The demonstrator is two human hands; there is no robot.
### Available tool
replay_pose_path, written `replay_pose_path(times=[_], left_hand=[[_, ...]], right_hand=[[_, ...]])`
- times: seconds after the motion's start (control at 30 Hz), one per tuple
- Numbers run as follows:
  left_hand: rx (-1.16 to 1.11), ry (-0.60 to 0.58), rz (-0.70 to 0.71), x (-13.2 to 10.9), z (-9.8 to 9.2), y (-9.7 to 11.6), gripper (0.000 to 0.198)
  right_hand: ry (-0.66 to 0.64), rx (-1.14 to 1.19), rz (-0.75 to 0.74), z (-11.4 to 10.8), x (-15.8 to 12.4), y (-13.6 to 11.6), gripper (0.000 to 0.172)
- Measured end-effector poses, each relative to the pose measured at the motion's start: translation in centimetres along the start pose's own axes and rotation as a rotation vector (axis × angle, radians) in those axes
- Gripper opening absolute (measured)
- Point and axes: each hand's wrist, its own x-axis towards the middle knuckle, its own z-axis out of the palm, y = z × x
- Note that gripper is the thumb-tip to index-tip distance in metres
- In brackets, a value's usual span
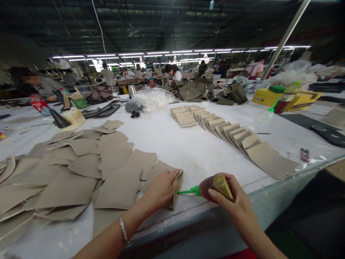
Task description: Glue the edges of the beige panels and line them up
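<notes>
My left hand (164, 185) rests on a beige leather piece (157, 172), its bent fingers gripping near the right edge. An olive strip (178, 185) shows along that edge. In my right hand (233, 196) a squeeze bottle (211, 187) lies tilted on its side, filled with dark liquid. Its thin green nozzle (188, 191) points left, with the tip at the strip. Left of my hands spreads a loose pile of similar beige pieces (70, 187). More pieces overlap in a curved row (226, 131) at the right.
A pink-handled small tool (304, 154) lies near the table's right edge. Beyond it are a dark mat (318, 126), a yellow box (304, 100) and another green-nozzled bottle (283, 100). Clear plastic wrap (153, 99) and olive leather parts (199, 88) lie farther back. Other people work behind.
</notes>
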Motion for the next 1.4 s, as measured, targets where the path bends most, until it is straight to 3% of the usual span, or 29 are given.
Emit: replay_pose_path(times=[0.1,0.27,0.5,0.67,0.93,1.17,1.27,1.4], left_hand=[[-0.003,-0.003,0.005,0.0,0.0,0.0,0.048],[-0.009,-0.002,-0.014,0.1,0.1,-0.1,0.048],[-0.026,0.012,0.009,0.2,0.2,-0.3,0.047],[-0.038,0.005,0.017,0.2,0.1,-0.2,0.047],[-0.052,-0.012,0.019,0.3,0.0,0.0,0.045],[-0.071,-0.033,0.011,0.5,-0.3,0.2,0.044],[-0.105,-0.026,0.023,0.5,-0.3,0.2,0.044],[-0.125,-0.009,0.029,0.5,-0.1,0.1,0.046]], right_hand=[[0.020,-0.012,-0.011,0.0,-0.1,0.0,0.049],[-0.158,0.058,0.036,0.1,-0.5,0.1,0.044],[0.008,0.005,-0.014,0.0,0.6,0.0,0.046],[-0.127,0.021,0.000,0.0,0.5,0.0,0.044],[0.090,-0.042,-0.092,-0.2,3.0,0.6,0.048],[0.159,-0.089,-0.131,-0.5,3.9,0.9,0.049],[0.100,-0.061,-0.106,-0.6,3.4,0.8,0.048],[-0.086,0.062,0.011,-0.7,2.7,0.7,0.038]])
